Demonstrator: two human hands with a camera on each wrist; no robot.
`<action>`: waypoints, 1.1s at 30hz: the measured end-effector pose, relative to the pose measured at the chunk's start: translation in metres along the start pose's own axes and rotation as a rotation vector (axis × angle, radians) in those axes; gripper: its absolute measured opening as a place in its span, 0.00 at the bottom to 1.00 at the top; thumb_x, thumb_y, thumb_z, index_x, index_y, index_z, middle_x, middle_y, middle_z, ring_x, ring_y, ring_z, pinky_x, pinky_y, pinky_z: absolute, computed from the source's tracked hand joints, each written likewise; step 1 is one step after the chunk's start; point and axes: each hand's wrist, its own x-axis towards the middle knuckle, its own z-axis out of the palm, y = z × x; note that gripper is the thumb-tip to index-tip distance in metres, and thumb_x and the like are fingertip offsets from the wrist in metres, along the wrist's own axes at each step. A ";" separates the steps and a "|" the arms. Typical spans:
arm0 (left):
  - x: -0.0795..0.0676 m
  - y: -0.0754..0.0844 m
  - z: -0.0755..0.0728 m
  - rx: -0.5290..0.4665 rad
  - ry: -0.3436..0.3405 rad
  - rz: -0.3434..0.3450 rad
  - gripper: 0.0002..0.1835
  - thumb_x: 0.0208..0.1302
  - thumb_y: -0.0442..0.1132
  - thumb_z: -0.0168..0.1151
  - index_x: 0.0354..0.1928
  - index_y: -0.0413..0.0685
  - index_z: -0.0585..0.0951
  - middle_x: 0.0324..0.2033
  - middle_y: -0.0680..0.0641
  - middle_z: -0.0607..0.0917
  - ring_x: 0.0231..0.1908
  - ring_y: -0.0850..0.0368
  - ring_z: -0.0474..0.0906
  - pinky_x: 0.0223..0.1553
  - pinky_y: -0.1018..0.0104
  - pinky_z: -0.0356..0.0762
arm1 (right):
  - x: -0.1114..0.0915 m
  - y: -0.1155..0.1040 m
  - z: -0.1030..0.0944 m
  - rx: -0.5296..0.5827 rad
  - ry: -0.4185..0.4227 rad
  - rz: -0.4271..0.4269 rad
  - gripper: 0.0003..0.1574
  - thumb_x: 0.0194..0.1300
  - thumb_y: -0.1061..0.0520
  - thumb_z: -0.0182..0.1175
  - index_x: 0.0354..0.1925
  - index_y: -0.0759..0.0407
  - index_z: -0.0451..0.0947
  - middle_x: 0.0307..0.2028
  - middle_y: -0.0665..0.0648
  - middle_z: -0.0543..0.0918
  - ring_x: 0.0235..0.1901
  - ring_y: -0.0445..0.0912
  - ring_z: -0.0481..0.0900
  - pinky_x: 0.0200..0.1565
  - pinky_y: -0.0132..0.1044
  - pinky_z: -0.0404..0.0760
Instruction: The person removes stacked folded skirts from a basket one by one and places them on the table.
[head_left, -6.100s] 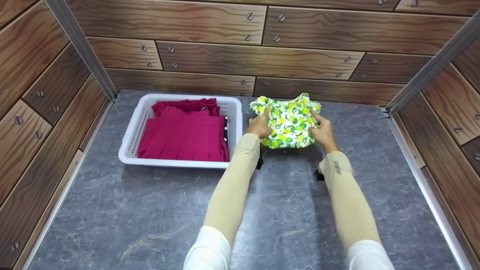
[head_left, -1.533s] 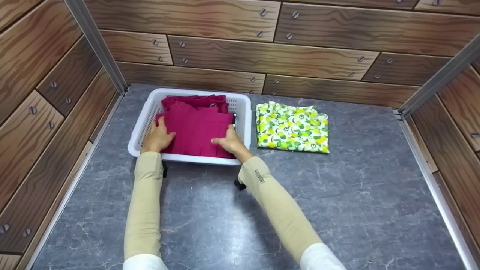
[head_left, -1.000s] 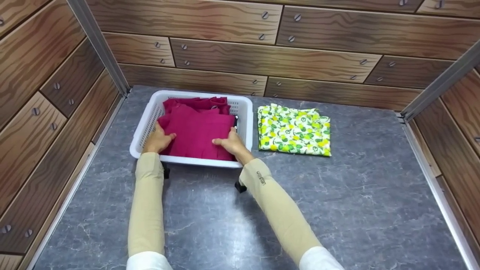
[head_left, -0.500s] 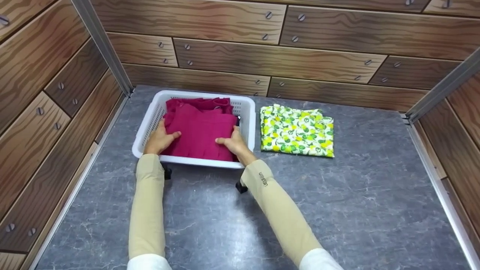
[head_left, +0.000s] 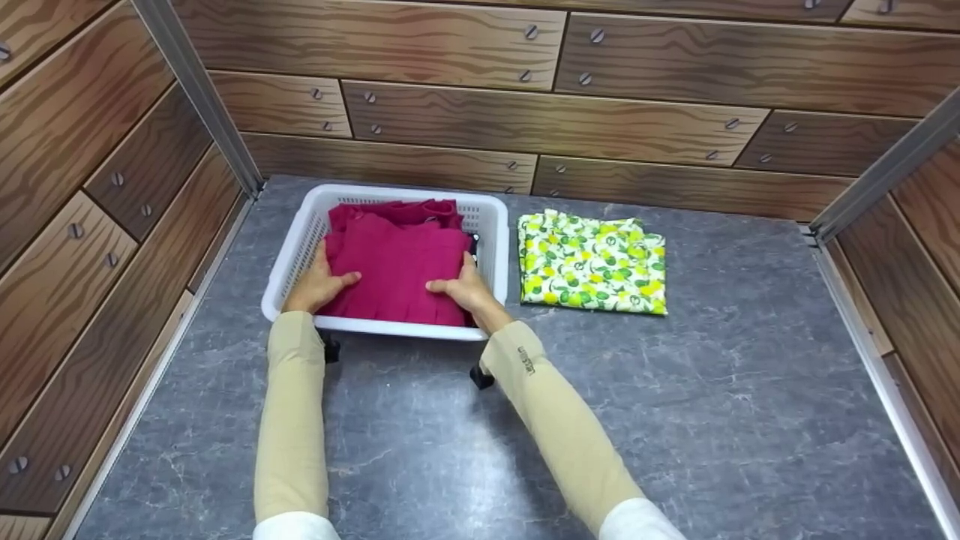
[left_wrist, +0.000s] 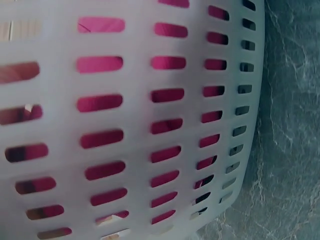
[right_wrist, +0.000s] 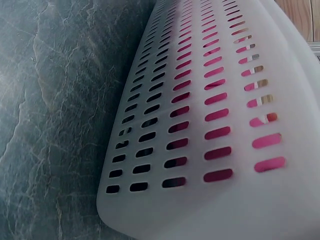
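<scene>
A folded magenta garment with pleats [head_left: 401, 262] lies inside a white perforated plastic basket [head_left: 386, 328] in the head view. My left hand [head_left: 319, 283] holds its left side, thumb on top and fingers down along the edge. On the opposite side my right hand [head_left: 469, 289] holds it likewise, thumb over the cloth. The fingertips of both hands are partly hidden between cloth and basket wall. Through the slots of the basket wall [left_wrist: 135, 75], the left wrist view shows magenta cloth. The right wrist view shows the basket's slotted outer wall [right_wrist: 200, 100] too.
Right of the basket, a folded lemon-print garment [head_left: 592, 262] lies flat on the grey marbled table [head_left: 675, 420]. A dark piece with white spots [head_left: 474, 246] shows at the magenta stack's right edge. Wood-patterned panels [head_left: 450, 112] rise behind and at both sides.
Earlier, both hands held the lemon-print garment right of the basket; it now lies there folded and released. Both hands moved left into the basket, onto the magenta garment, and have barely shifted since.
</scene>
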 end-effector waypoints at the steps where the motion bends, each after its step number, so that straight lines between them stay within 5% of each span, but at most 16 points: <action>1: 0.000 0.000 0.000 -0.010 -0.013 0.012 0.53 0.70 0.41 0.60 0.79 0.37 0.32 0.78 0.31 0.43 0.75 0.35 0.45 0.75 0.48 0.45 | -0.001 0.000 0.000 0.000 -0.003 0.002 0.67 0.60 0.60 0.69 0.81 0.63 0.34 0.79 0.66 0.49 0.76 0.56 0.50 0.74 0.44 0.50; 6: -0.001 -0.004 -0.003 -0.044 -0.065 0.103 0.55 0.66 0.35 0.64 0.80 0.47 0.33 0.79 0.35 0.39 0.76 0.35 0.42 0.75 0.46 0.45 | -0.002 0.000 -0.001 0.028 -0.019 -0.033 0.72 0.58 0.62 0.70 0.82 0.55 0.31 0.80 0.62 0.42 0.77 0.54 0.46 0.75 0.44 0.45; 12: 0.000 -0.008 -0.006 -0.027 -0.124 0.242 0.40 0.65 0.29 0.63 0.77 0.40 0.59 0.76 0.34 0.58 0.75 0.37 0.50 0.74 0.46 0.48 | -0.002 0.002 0.000 -0.002 -0.041 -0.133 0.68 0.55 0.68 0.70 0.82 0.46 0.43 0.80 0.59 0.47 0.77 0.53 0.45 0.75 0.45 0.47; 20: 0.003 -0.004 -0.003 -0.052 -0.172 0.190 0.39 0.60 0.31 0.67 0.74 0.38 0.66 0.72 0.31 0.63 0.71 0.38 0.57 0.71 0.47 0.56 | -0.001 0.002 -0.002 -0.080 -0.115 -0.120 0.52 0.54 0.75 0.65 0.75 0.53 0.66 0.75 0.62 0.61 0.74 0.57 0.56 0.72 0.47 0.57; 26: 0.003 -0.003 0.001 -0.092 -0.149 0.161 0.39 0.58 0.29 0.64 0.74 0.37 0.67 0.72 0.30 0.64 0.69 0.40 0.58 0.69 0.52 0.59 | -0.002 0.004 -0.005 -0.001 -0.133 -0.071 0.50 0.53 0.77 0.63 0.73 0.57 0.68 0.73 0.64 0.64 0.69 0.56 0.62 0.69 0.43 0.63; 33: 0.001 0.011 -0.007 -0.126 -0.091 0.184 0.38 0.56 0.28 0.62 0.72 0.37 0.69 0.72 0.31 0.64 0.66 0.44 0.59 0.66 0.56 0.60 | -0.008 -0.008 -0.010 0.043 -0.144 -0.118 0.49 0.54 0.78 0.61 0.73 0.59 0.68 0.74 0.65 0.61 0.68 0.57 0.63 0.68 0.43 0.66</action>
